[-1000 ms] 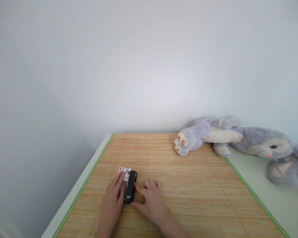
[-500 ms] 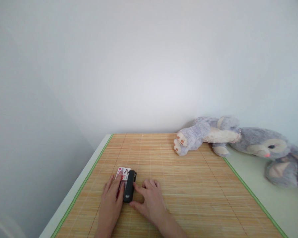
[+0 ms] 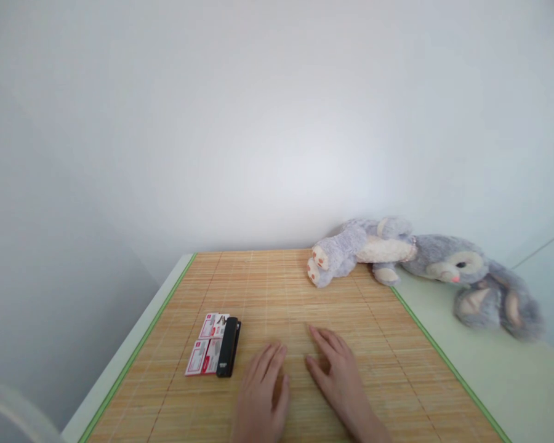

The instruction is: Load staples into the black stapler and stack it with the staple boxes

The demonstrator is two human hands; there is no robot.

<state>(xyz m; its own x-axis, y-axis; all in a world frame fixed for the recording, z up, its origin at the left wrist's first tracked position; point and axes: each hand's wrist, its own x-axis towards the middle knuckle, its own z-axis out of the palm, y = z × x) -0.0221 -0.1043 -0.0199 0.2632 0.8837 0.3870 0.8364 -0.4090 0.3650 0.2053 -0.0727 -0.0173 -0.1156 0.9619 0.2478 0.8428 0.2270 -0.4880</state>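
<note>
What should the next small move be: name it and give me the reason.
I would probably draw the left hand and right hand back toward the body. Both look empty and stand apart from the black stapler, which already lies on the bamboo mat lined up beside the red-and-white packets, so nothing there seems to need steadying.
</note>
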